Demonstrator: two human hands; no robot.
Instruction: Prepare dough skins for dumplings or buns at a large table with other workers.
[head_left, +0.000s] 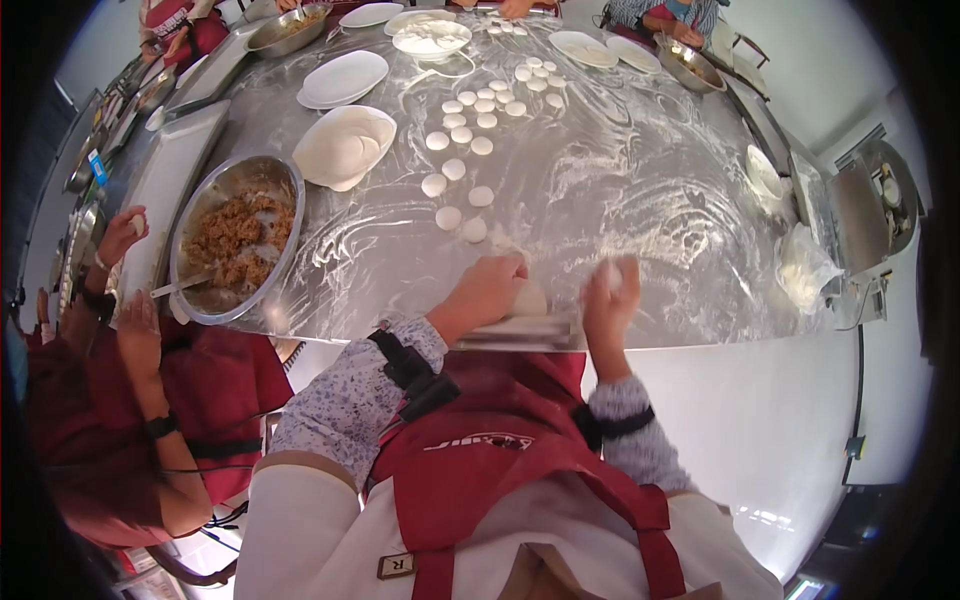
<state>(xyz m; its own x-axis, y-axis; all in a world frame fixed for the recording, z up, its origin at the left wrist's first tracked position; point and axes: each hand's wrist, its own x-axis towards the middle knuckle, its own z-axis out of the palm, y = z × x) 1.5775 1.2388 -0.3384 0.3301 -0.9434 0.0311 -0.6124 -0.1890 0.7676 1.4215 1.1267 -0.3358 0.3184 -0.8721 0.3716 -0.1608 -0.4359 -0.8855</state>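
At the table's near edge, my left hand (489, 291) has its fingers curled at the far rim of a flat dough round (531, 301). Part of that round is hidden under the hand. Just below it, along the steel edge, lies a blurred bar (525, 331), perhaps a rolling pin. My right hand (609, 296) is beside the bar's right end, blurred, fingers pointing up. A pale spot shows among its fingers; whether it is dough is unclear. Farther up, several floured dough pieces (474, 229) trail away across the steel table (390, 247).
Left stands a steel bowl (298, 225) of brown filling (238, 232), beside a stack of dough wrappers (346, 146) and a long tray (176, 165). A co-worker's hand (124, 236) is over the left side. A plastic bag (804, 266) sits at the right edge. A flour bowl (431, 41) stands far off.
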